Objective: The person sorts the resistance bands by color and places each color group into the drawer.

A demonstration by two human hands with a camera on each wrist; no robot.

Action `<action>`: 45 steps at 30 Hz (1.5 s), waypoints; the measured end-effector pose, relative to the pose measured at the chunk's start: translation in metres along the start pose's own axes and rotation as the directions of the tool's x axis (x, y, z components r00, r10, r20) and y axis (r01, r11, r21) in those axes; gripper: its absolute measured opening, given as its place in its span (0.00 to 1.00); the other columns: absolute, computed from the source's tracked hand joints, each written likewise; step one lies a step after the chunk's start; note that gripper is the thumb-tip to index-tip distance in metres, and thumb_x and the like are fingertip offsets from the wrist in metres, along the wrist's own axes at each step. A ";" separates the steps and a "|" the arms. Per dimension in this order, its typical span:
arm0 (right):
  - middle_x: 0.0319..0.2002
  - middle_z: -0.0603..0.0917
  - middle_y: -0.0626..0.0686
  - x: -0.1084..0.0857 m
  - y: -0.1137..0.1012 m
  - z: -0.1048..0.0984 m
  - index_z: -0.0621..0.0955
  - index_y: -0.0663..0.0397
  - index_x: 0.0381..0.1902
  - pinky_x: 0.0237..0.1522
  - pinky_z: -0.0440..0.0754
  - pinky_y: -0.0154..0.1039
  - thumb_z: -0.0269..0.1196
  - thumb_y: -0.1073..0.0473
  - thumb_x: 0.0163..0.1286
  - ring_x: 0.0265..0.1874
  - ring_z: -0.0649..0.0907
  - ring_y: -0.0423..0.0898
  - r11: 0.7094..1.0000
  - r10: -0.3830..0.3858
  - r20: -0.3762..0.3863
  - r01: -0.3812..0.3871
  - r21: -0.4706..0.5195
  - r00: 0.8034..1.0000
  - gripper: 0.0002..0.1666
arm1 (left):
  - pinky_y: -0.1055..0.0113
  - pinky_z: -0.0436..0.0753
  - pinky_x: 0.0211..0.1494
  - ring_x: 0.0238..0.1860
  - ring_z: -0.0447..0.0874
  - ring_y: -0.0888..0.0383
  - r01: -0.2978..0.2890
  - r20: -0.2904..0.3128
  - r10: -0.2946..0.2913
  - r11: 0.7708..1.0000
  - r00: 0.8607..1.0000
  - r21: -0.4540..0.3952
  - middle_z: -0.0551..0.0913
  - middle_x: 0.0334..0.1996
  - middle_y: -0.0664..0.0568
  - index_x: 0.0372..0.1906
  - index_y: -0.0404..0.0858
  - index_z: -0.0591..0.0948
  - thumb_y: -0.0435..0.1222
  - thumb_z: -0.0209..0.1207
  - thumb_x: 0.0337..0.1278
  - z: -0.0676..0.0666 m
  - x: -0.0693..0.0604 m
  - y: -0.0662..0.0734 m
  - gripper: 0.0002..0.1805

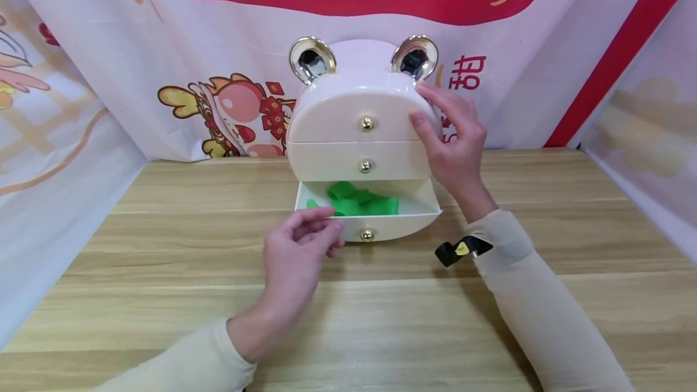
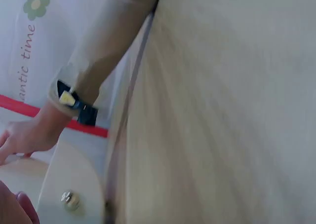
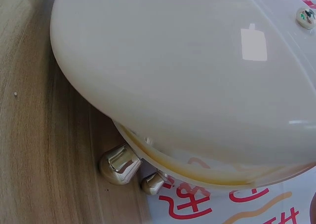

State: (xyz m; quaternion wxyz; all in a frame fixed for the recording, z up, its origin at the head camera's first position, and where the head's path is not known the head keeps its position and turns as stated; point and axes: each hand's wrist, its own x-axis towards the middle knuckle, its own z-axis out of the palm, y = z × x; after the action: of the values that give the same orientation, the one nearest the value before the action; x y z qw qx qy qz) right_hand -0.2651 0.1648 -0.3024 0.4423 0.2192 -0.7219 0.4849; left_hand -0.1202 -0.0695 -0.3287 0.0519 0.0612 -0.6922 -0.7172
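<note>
A white frog-shaped drawer box (image 1: 332, 114) with gold-rimmed eyes stands on the table. Its bottom drawer (image 1: 422, 201) is pulled out and holds green strip-like pieces (image 1: 359, 201); their exact kind is unclear. My left hand (image 1: 294, 253) is at the drawer's front rim, left of the gold knob (image 1: 367, 235), index finger over the rim and thumb in front. My right hand (image 1: 460, 138) rests on the box's upper right side, thumb at the front edge, index finger below the eye; its other fingers are hidden. In the right wrist view, the white shell (image 3: 173, 76) fills much of the picture.
The two upper drawers, with gold knobs (image 1: 366, 123), are closed. A printed red and white cloth (image 1: 229, 35) hangs right behind the box, with side cloths (image 1: 60, 95) at left and right. Wood-grain tabletop (image 1: 381, 331) extends in front. A black strap (image 1: 452, 253) hangs at the right cuff.
</note>
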 end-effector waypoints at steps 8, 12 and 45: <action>0.66 0.86 0.43 0.001 -0.001 -0.001 0.86 0.46 0.64 0.45 0.79 0.32 0.70 0.56 0.73 0.60 0.81 0.41 0.999 -0.030 0.014 0.029 0.014 0.999 0.23 | 0.68 0.87 0.33 0.28 0.88 0.56 0.159 -0.001 -0.160 0.983 0.987 -0.086 0.90 0.44 0.40 0.56 0.40 0.84 0.28 0.68 0.63 0.033 -0.019 -0.028 0.17; 0.66 0.86 0.40 0.001 -0.002 0.000 0.87 0.44 0.64 0.44 0.79 0.32 0.70 0.54 0.73 0.61 0.81 0.41 0.999 -0.019 0.008 0.019 0.028 1.000 0.22 | 0.66 0.86 0.32 0.25 0.87 0.56 0.173 -0.018 -0.175 0.983 0.984 -0.067 0.88 0.46 0.41 0.59 0.42 0.79 0.29 0.64 0.68 0.047 -0.024 -0.036 0.17; 0.67 0.86 0.40 0.000 -0.002 0.000 0.86 0.43 0.64 0.45 0.78 0.30 0.69 0.53 0.73 0.60 0.81 0.41 1.000 -0.024 0.010 0.024 0.007 1.000 0.23 | 0.65 0.80 0.25 0.18 0.85 0.56 0.110 -0.121 -0.108 0.994 0.987 0.012 0.84 0.51 0.43 0.57 0.43 0.68 0.36 0.57 0.78 0.072 -0.014 -0.044 0.12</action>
State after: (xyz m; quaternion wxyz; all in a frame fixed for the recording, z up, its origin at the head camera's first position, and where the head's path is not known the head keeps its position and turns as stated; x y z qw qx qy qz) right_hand -0.2639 0.1642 -0.3016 0.4436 0.2320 -0.7199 0.4807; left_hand -0.1171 0.0056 -0.3695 0.0535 0.1422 -0.6902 -0.7075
